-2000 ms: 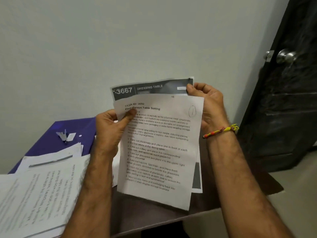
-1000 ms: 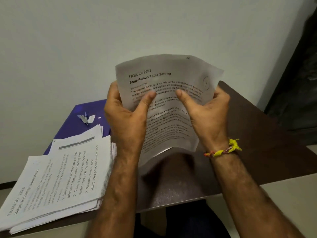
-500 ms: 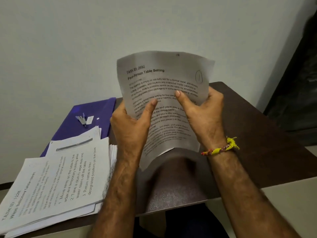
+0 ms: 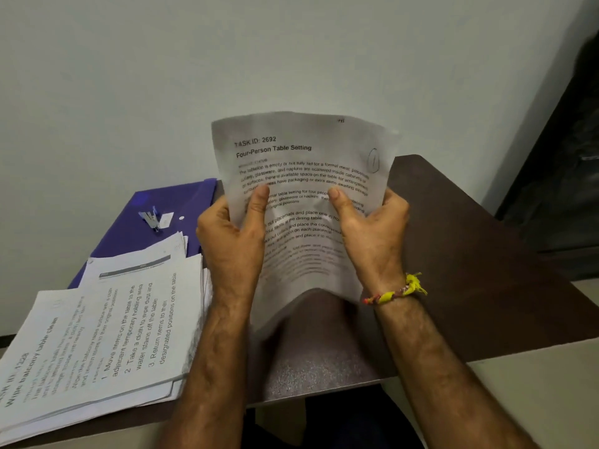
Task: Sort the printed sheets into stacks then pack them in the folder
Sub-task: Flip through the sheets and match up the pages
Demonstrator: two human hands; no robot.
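Note:
I hold a small bundle of printed sheets (image 4: 301, 150) upright above the dark brown table (image 4: 470, 254); the front page reads "Four-Person Table Setting". My left hand (image 4: 233, 241) grips its left edge with the thumb on the front. My right hand (image 4: 372, 234), with a yellow thread bracelet at the wrist, grips the right edge the same way. The paper's bottom edge bows just above the tabletop. A loose stack of printed sheets (image 4: 107, 335) lies on the table at the left. Behind it lies the purple folder (image 4: 168, 215), partly covered by that stack.
A small clip and a white tag (image 4: 155, 218) lie on the folder. A plain wall runs behind the table. A dark door (image 4: 564, 176) stands at the right. The table's front edge is near my body, with pale floor to the right.
Two seconds ago I held two offset sheets by their top corners; since then I squared them together, shifted both hands to the side edges and lowered the bundle toward the table.

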